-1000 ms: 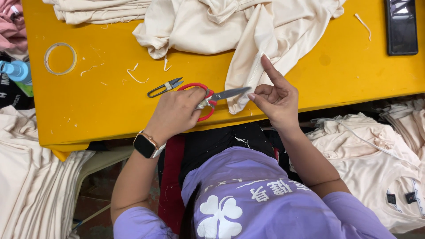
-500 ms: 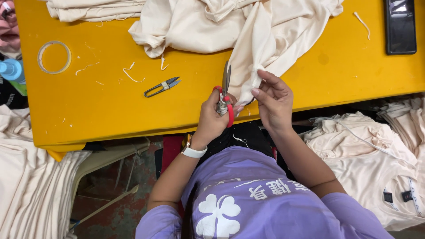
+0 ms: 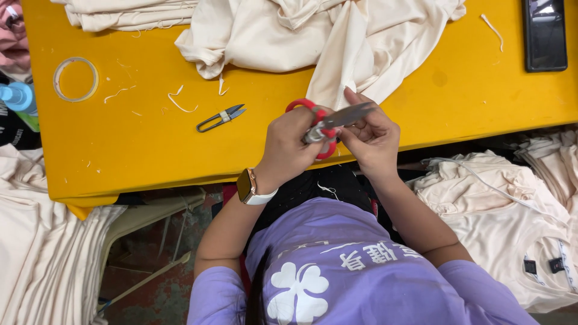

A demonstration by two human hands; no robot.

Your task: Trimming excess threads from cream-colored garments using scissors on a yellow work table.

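My left hand (image 3: pixel 288 147), with a watch on its wrist, grips red-handled scissors (image 3: pixel 328 119) at the front edge of the yellow table (image 3: pixel 150 150). The steel blades point right and look nearly shut. My right hand (image 3: pixel 374 139) is pressed against the blades, fingers pinched around the lower edge of a cream garment (image 3: pixel 337 42) that hangs down from the pile on the table. Whether fabric lies between the blades is hidden by my fingers.
Small thread snips (image 3: pixel 220 118) lie left of my hands among thread scraps. A clear tape ring (image 3: pixel 75 78) and a blue bottle (image 3: pixel 15 96) are at the far left, a dark phone (image 3: pixel 545 33) top right. Cream garments are piled at left (image 3: pixel 36 241) and right (image 3: pixel 500 204).
My left hand lifted the scissors off the table, turned them from pointing up to pointing right, and both hands drew together at the table's edge.
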